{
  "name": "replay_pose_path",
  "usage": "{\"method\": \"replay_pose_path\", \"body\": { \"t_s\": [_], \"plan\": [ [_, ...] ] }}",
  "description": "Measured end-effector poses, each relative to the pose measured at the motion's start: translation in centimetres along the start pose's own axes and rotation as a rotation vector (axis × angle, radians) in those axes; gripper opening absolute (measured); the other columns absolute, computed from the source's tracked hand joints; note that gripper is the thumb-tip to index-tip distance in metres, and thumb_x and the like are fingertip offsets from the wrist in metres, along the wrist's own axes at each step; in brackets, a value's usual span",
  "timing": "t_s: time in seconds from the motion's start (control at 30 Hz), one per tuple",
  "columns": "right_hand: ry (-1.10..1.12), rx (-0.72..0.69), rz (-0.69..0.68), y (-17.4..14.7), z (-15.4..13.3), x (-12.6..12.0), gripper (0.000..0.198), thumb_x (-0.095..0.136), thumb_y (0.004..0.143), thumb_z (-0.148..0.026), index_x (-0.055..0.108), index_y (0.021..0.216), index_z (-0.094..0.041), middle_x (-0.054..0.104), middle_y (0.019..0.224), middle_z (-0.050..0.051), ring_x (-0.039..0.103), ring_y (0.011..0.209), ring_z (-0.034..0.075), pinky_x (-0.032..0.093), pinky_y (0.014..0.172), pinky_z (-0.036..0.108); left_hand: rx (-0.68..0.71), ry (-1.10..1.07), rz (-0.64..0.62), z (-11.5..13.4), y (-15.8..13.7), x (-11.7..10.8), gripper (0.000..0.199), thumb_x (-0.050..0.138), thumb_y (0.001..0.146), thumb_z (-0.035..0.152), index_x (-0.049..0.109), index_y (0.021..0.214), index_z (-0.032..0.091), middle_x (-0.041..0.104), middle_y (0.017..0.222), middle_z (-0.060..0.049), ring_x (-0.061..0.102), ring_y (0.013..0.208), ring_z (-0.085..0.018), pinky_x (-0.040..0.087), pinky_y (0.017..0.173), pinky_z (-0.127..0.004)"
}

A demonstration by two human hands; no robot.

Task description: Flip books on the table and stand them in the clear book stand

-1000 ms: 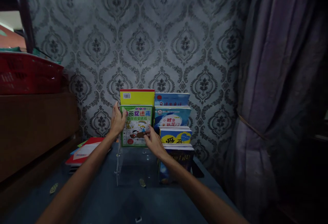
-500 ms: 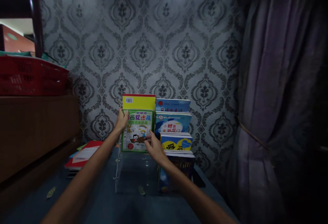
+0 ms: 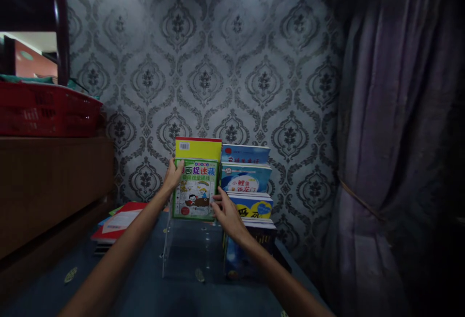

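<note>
Green book (image 3: 196, 192) held upright

The left hand (image 3: 173, 176) pinches its upper left corner, thumb in front. The right hand (image 3: 231, 220) has fingers spread at its lower right edge; whether they grip, I can't tell. Beyond the left fingertips stands a yellow book (image 3: 199, 148).

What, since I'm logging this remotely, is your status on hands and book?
Left hand on green book, upper left edge. Right hand at its lower right edge. Green book before yellow book. Blue books close by right hand.
</note>
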State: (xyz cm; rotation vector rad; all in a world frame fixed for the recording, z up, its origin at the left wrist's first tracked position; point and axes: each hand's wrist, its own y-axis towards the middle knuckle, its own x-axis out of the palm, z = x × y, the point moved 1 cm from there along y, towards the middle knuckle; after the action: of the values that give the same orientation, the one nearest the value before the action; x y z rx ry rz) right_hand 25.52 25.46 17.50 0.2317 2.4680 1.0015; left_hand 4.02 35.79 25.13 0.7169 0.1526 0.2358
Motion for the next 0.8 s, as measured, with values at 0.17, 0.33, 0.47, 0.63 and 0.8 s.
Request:
{"method": "replay_pose_path", "body": {
  "t_s": [0.17, 0.33, 0.47, 0.63, 0.8],
  "plan": [
    [-0.046, -0.12, 0.043, 0.6, -2.5, -2.4, 0.049, 0.048, 0.089, -0.025, 0.052, 0.138, -0.02, 0.069, 0.109, 0.011, 0.069, 0.089, 0.022, 0.06, 0.075, 0.039, 0.009, -0.041, 0.0, 0.1, 0.4, 0.0, 0.05, 0.054, 0.091, 0.046, 0.041, 0.129, 0.016, 0.06, 0.129, -0.017, 0.06, 0.118, -0.026, 0.044, 0.102, -0.039],
    [-0.39, -0.438, 0.244, 6.1, -7.2, -8.4, 0.039, 0.036, 0.096, -0.022, 0.062, 0.126, -0.02, 0.068, 0.118, 0.012, 0.062, 0.11, 0.026, 0.048, 0.1, 0.046, 0.03, -0.092, 0.005, 0.2, 0.6, 0.1, 0.051, 0.056, 0.09, 0.052, 0.045, 0.126, 0.017, 0.063, 0.126, -0.014, 0.06, 0.117, -0.025, 0.044, 0.101, -0.038],
    [-0.795, -0.381, 0.185, 12.4, -8.7, -11.1, 0.046, 0.047, 0.093, -0.025, 0.052, 0.137, -0.013, 0.053, 0.142, 0.018, 0.046, 0.134, 0.031, 0.034, 0.111, 0.049, 0.026, -0.14, 0.018, -0.1, 0.8, 0.2, 0.054, 0.057, 0.087, 0.057, 0.048, 0.122, 0.017, 0.065, 0.122, -0.013, 0.062, 0.112, -0.025, 0.046, 0.099, -0.038],
    [-1.039, -0.102, -0.143, 17.0, -8.4, -10.8, 0.041, 0.036, 0.103, -0.039, 0.066, 0.117, -0.015, 0.068, 0.123, 0.018, 0.058, 0.121, 0.03, 0.038, 0.103, 0.044, 0.022, -0.215, -0.017, -0.3, 0.9, 0.3, 0.056, 0.057, 0.08, 0.068, 0.056, 0.104, 0.017, 0.069, 0.106, -0.01, 0.066, 0.1, -0.025, 0.051, 0.09, -0.037],
    [-1.04, -0.049, -0.207, 18.9, -7.9, -10.4, 0.048, 0.032, 0.104, -0.044, 0.07, 0.105, -0.014, 0.072, 0.113, 0.017, 0.065, 0.109, 0.029, 0.043, 0.093, 0.038, 0.006, -0.298, -0.052, -0.4, 0.8, 0.5, 0.06, 0.055, 0.076, 0.074, 0.056, 0.097, 0.018, 0.07, 0.095, -0.007, 0.068, 0.089, -0.024, 0.053, 0.084, -0.037]
  ]
}}
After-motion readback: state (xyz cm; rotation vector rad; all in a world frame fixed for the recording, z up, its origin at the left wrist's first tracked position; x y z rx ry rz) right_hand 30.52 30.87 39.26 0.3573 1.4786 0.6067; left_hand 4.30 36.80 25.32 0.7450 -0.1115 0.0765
